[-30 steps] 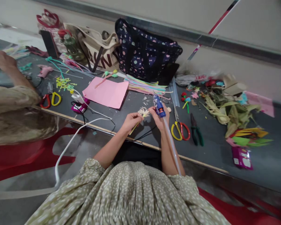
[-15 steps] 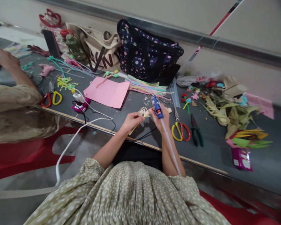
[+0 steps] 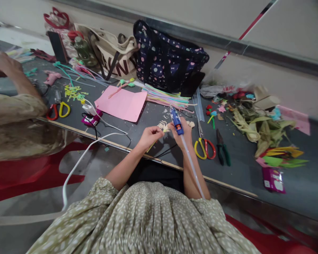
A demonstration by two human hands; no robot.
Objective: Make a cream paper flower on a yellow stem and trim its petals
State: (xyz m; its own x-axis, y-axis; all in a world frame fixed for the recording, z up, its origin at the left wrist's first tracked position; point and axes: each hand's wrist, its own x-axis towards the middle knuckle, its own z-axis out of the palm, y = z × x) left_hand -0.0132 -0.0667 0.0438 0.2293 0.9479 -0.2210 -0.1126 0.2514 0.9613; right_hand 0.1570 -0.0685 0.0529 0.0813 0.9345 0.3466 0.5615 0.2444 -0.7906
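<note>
My left hand (image 3: 149, 138) is closed in a pinch on a thin yellow pipe cleaner (image 3: 152, 145), whose lower end pokes out below the fingers. A pale yellow tuft (image 3: 165, 130) shows by the fingertips, partly lost against the scraps behind it. In my right hand (image 3: 184, 135) is a blue hot glue gun (image 3: 176, 121), its nozzle pointing away from me. A long clear glue stick (image 3: 192, 160) runs from its back over my forearm. Both hands are close together above the table's front edge. Cream scraps (image 3: 163, 125) lie just beyond them.
Scissors (image 3: 204, 148) and green-handled pliers (image 3: 223, 150) lie right of my hands. Pink paper (image 3: 124, 106) and pastel pipe cleaners (image 3: 169, 97) lie behind. Dried husks (image 3: 265, 130) are heaped at right. A white cable (image 3: 79, 155) crosses the left edge. A co-worker's arm (image 3: 23, 81) is at far left.
The glue gun's nozzle has shifted slightly left, and the pale tuft shows less beside my left fingertips. At far left, the co-worker's hand has moved a little. Both my grips stay the same.
</note>
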